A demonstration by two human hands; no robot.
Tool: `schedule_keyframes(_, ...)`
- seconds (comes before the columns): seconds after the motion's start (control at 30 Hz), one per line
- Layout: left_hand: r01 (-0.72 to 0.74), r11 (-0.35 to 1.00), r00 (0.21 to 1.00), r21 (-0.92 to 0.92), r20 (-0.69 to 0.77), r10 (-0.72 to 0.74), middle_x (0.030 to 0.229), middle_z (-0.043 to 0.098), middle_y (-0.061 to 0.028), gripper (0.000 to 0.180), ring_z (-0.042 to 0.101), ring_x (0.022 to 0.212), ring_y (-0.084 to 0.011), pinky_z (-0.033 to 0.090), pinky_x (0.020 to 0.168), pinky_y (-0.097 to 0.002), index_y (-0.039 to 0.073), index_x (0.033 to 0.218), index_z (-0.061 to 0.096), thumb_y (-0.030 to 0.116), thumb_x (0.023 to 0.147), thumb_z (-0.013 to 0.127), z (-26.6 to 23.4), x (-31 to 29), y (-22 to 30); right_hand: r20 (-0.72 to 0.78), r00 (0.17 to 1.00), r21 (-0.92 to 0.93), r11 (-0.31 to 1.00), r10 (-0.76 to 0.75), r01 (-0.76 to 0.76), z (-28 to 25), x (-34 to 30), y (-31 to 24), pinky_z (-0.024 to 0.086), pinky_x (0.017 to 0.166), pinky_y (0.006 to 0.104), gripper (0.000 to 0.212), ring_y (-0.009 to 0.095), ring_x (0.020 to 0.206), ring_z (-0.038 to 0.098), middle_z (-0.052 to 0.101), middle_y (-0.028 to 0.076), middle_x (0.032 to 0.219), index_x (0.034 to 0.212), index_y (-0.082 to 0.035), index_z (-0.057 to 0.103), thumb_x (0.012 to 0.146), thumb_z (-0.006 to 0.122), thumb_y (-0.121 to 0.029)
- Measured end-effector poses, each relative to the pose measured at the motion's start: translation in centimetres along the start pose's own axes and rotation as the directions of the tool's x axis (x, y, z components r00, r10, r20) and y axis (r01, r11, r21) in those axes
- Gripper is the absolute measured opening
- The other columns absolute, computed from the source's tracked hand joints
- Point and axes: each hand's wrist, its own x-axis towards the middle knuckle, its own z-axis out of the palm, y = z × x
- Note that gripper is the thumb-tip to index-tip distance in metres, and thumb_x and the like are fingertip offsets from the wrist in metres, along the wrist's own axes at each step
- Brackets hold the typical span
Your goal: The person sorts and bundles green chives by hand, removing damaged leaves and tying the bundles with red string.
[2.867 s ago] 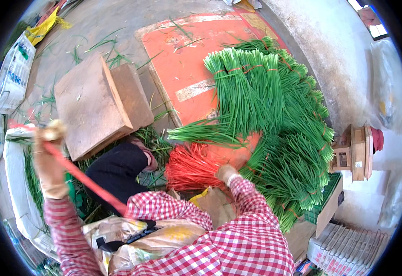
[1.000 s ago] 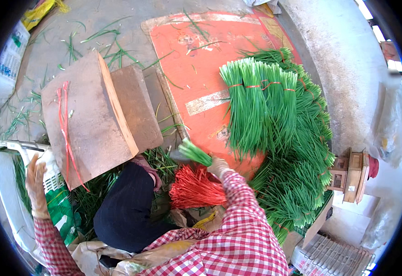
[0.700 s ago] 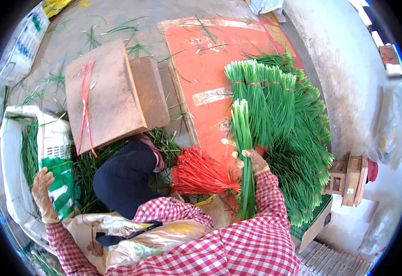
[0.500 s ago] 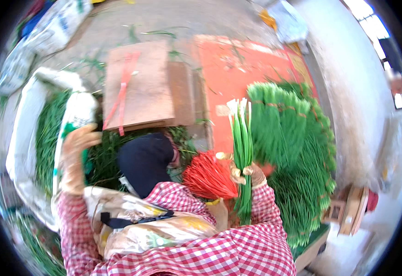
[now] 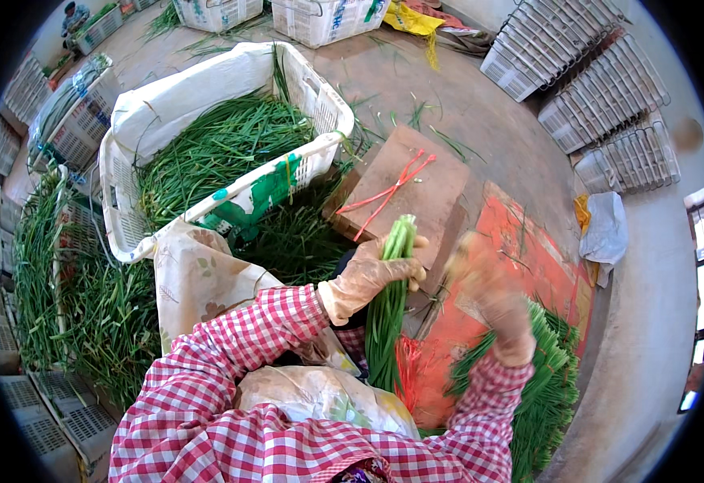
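My left hand, in a thin tan glove, is closed around an upright bundle of green chives, pale ends up. My right hand, also gloved and blurred by motion, is raised just right of the bundle with fingers apart and nothing visible in it. A wooden board behind the bundle carries red tie strips. More red strips lie bunched below the bundle. Tied chive bundles are stacked on an orange sheet at my right.
A white crate lined with a sack holds loose chives at upper left. More chives lie piled at left. Empty white crates are stacked at upper right. A filled sack rests on my lap.
My head has turned left, bringing the crate of loose chives into view. The chive bundle passed from my right hand to my left hand, and my right hand lifted beside it.
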Motion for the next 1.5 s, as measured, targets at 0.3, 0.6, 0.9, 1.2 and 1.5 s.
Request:
schedule_keyframes(0.3, -0.109, 0.992, 0.951, -0.067, -0.296, 0.085, 0.079, 0.063, -0.0043, 0.023, 0.06, 0.071, -0.0127, 0.049, 0.064, -0.0258, 0.002, 0.101, 0.062, 0.019, 0.087, 0.063, 0.3, 0.0, -1.4, -0.308, 0.923, 0.486, 0.796, -0.23, 0.361, 4.9, 4.6, 1.4, 0.026, 0.108, 0.0349, 0.115, 0.029, 0.136, 0.027, 0.026, 0.024, 0.146, 0.146, -0.001, 0.008, 0.069, 0.077, -0.05)
schedule_keyframes(0.6, -0.11, 0.936, 0.982, -0.334, -0.182, 0.05, 0.093, 0.066, -0.0098, 0.037, 0.063, 0.087, -0.019, 0.05, 0.082, -0.0354, 0.003, 0.106, 0.062, 0.035, 0.089, 0.059, -5.3, 4.7, 0.9, -0.182, 0.961, 0.262, 0.952, 0.209, -0.157, 6.0, 4.4, 4.3, 0.05, 0.08, 0.0363, 0.056, 0.028, 0.094, 0.063, 0.064, 0.016, 0.105, 0.125, -0.006, 0.051, 0.078, 0.07, -0.027)
schedule_keyframes(0.9, 0.246, -0.268, 0.956, 0.932, -0.189, 0.223, 0.084, 0.066, -0.0184, 0.032, 0.065, 0.08, -0.0337, 0.051, 0.073, -0.0422, 0.006, 0.085, 0.069, 0.035, 0.086, 0.056, -12.8, 13.9, -1.6, -0.351, 0.743, 0.649, 0.72, 0.57, -0.246, 4.1, 5.9, 14.6, 0.043, 0.055, 0.0288, 0.028, 0.012, 0.06, 0.052, 0.059, 0.003, 0.073, 0.097, 0.0, 0.059, 0.077, 0.07, -0.016)
schedule_keyframes(1.2, 0.419, 0.128, 0.879, 0.899, -0.437, 0.189, 0.072, 0.066, -0.0129, 0.013, 0.063, 0.066, -0.024, 0.049, 0.061, -0.0336, -0.001, 0.075, 0.066, 0.011, 0.076, 0.062, -12.7, 17.8, -1.1, -0.367, 0.719, 0.582, 0.749, 0.591, -0.318, 1.2, 6.4, 17.4, 0.043, 0.05, 0.0299, 0.025, 0.014, 0.054, 0.053, 0.059, 0.006, 0.07, 0.095, -0.001, 0.057, 0.078, 0.067, -0.016)
schedule_keyframes(1.5, -0.009, 0.738, 0.959, 0.675, -0.203, 0.197, 0.076, 0.064, -0.0033, 0.023, 0.045, 0.053, -0.0038, 0.037, 0.053, -0.0184, -0.002, 0.087, 0.066, 0.02, 0.085, 0.064, -9.3, 14.0, 15.1, -0.49, 0.86, -0.31, 0.894, 0.142, -0.325, -2.5, 20.2, 13.6, 0.049, 0.081, 0.0436, 0.066, 0.032, 0.098, 0.061, 0.062, 0.017, 0.108, 0.131, -0.007, 0.044, 0.077, 0.066, -0.039)
